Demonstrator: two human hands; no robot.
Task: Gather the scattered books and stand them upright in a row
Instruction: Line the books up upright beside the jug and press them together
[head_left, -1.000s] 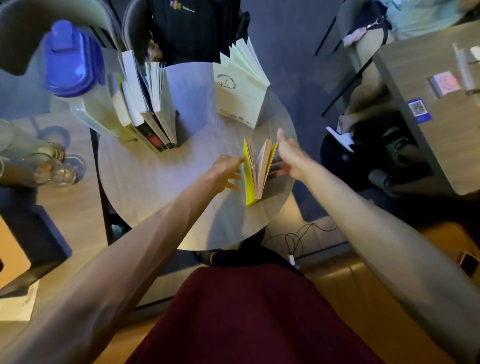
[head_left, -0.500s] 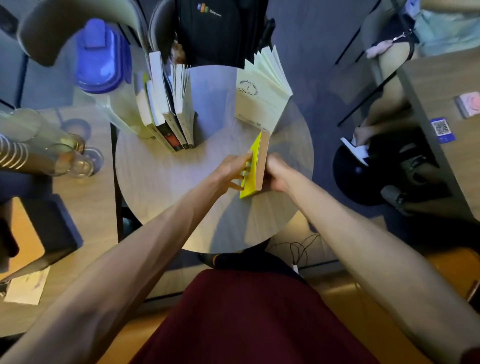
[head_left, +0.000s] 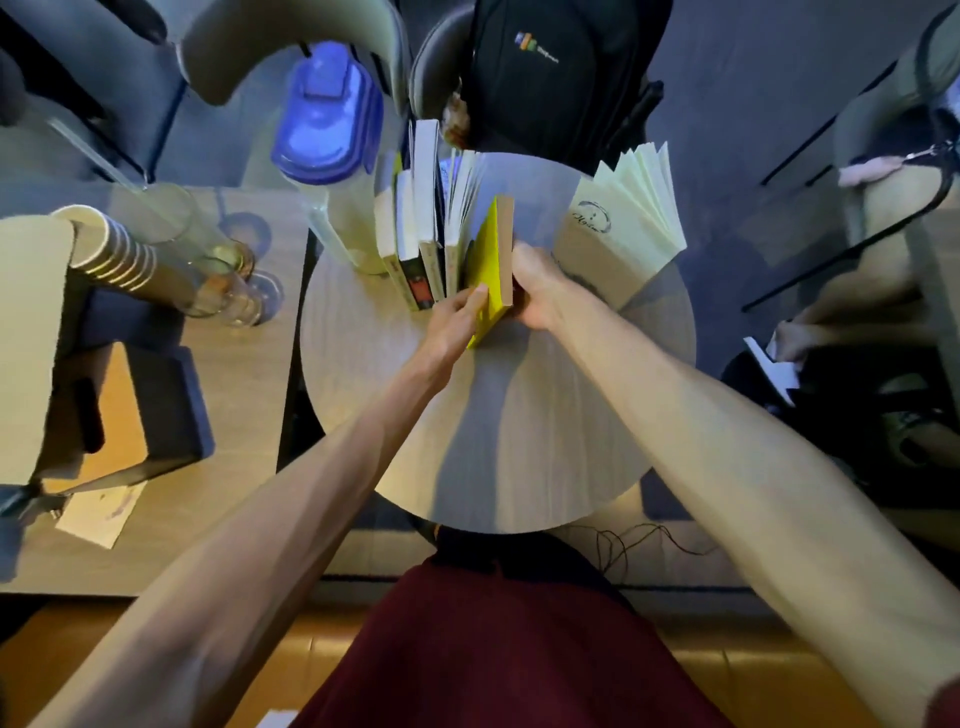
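So you've got the yellow book (head_left: 491, 260) pinched upright between both hands, right at the right end of the row of standing books (head_left: 423, 228) on the round table (head_left: 519, 415). Your left hand (head_left: 457, 325) has its fingers pressed flat on the yellow cover near the bottom corner, and your right hand (head_left: 535, 288) is closed around the spine side, so both are shut on that one book. It looks like it's touching or just about touching the last book in the row, though I can't tell if it's fully settled on the tabletop.

Progress-wise: a handful of books are already standing, propped against the clear jug with the blue lid (head_left: 324, 130) on the left. What's left, I'd say, is letting this one go and then fetching the cream booklet (head_left: 623, 218), which stands fanned open on its own further right, well apart from the row.

Compared to a second ago: the yellow book was flopped open mid-table, nearer you. Since then you've squeezed it shut and carried it far-left to the row.
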